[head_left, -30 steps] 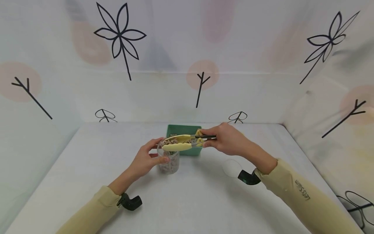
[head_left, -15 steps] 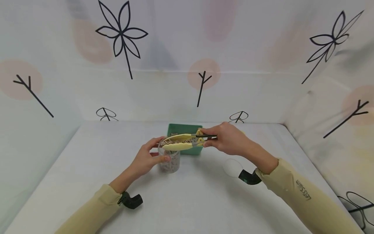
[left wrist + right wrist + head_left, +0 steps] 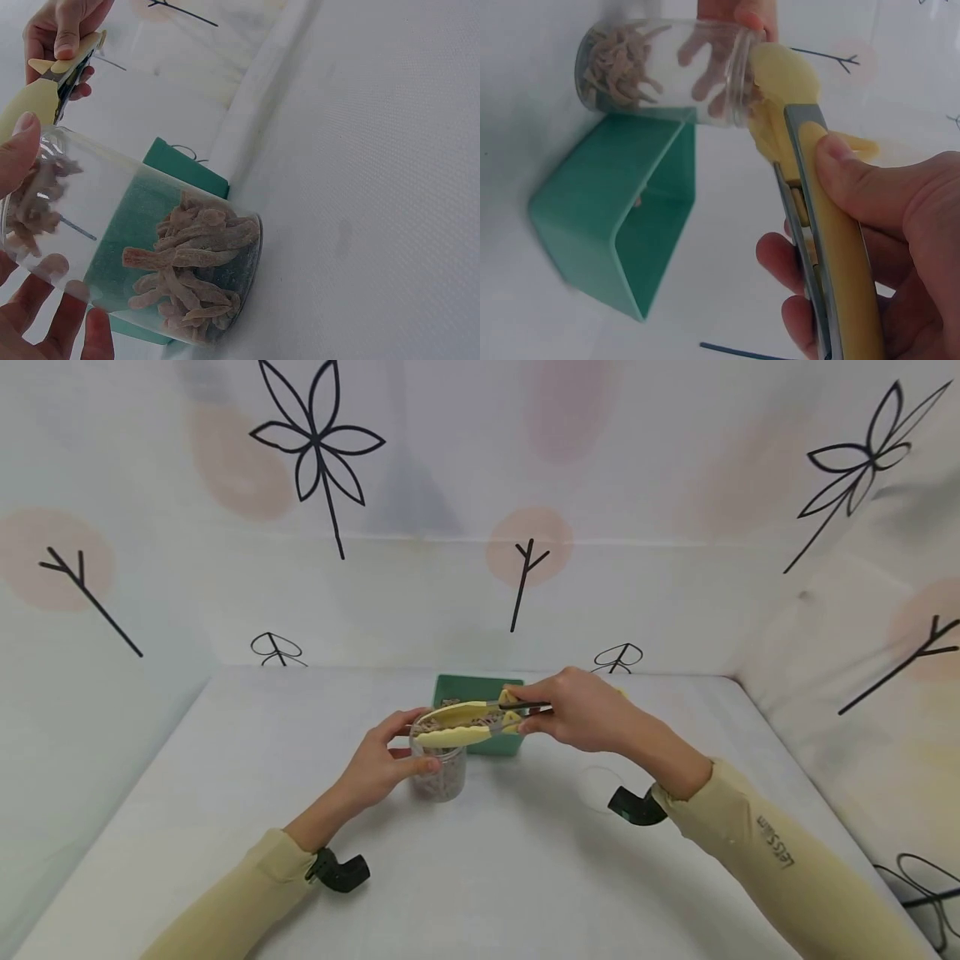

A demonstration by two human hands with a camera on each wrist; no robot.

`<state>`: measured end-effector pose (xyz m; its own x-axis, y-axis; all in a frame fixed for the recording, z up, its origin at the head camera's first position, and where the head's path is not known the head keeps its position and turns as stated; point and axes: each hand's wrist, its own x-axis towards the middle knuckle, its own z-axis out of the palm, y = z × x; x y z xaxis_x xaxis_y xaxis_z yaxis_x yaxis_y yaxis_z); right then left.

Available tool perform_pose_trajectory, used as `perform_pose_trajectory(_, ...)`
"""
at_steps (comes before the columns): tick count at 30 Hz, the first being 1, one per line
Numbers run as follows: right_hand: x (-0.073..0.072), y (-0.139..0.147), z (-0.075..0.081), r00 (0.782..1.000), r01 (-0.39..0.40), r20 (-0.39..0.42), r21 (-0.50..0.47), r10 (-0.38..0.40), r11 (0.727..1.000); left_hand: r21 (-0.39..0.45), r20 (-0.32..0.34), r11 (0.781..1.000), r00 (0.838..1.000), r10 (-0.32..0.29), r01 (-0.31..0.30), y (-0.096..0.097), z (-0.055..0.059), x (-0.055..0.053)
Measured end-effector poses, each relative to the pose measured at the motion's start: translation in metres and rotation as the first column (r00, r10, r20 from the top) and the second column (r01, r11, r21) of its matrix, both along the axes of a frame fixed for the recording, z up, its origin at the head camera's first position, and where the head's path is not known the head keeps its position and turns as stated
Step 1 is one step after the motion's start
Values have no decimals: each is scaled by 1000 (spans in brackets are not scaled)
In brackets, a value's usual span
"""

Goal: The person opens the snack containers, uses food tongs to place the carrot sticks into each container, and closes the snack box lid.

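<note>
My left hand (image 3: 382, 766) grips a clear jar (image 3: 441, 774) near its rim, thumb on the near side. Brown, wrinkled dried strips (image 3: 199, 274) fill the jar's bottom, as the left wrist view shows through the wall. My right hand (image 3: 588, 712) holds yellow-headed tongs (image 3: 453, 737) by their handles. Their scalloped tips lie across the jar's mouth, and more brown strips (image 3: 486, 722) show between the two tong arms. In the left wrist view, some strips (image 3: 37, 199) are at the mouth end of the jar.
Directly behind the jar stands an open green box (image 3: 592, 195), with a few brown strips inside, partly hidden by the tongs. A clear round disc (image 3: 603, 789), like a lid, lies on the white table (image 3: 480, 877) by my right wrist. Patterned cloth walls enclose the back and sides.
The tongs and right hand have edged slightly left relative to the jar, with the tips staying over its mouth. My left hand keeps its grip; the head view has shifted a little.
</note>
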<state>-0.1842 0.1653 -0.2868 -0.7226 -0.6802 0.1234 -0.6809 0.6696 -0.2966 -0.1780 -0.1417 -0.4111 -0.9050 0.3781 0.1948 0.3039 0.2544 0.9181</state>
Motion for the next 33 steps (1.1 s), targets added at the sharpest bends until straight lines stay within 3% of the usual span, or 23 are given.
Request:
perform_pose_trajectory(9,-4,12,0,998,59,34,-25,-58,998,-9,4,1000,1000,17,-17,2,1,1)
perform_pose_trajectory(15,-12,30,0,984,173,39,-21,-172,985,-12,-3,1000,1000,17,-17,3,1,2)
perform_pose_trajectory(24,-28,39,-6,951,293,42,203,-307,934,-1,-8,1000,1000,24,-24,4,-2,0)
perform_pose_trajectory(33,-39,19,1,968,240,-37,434,-249,868,1,-21,1000,1000,20,-20,4,0,1)
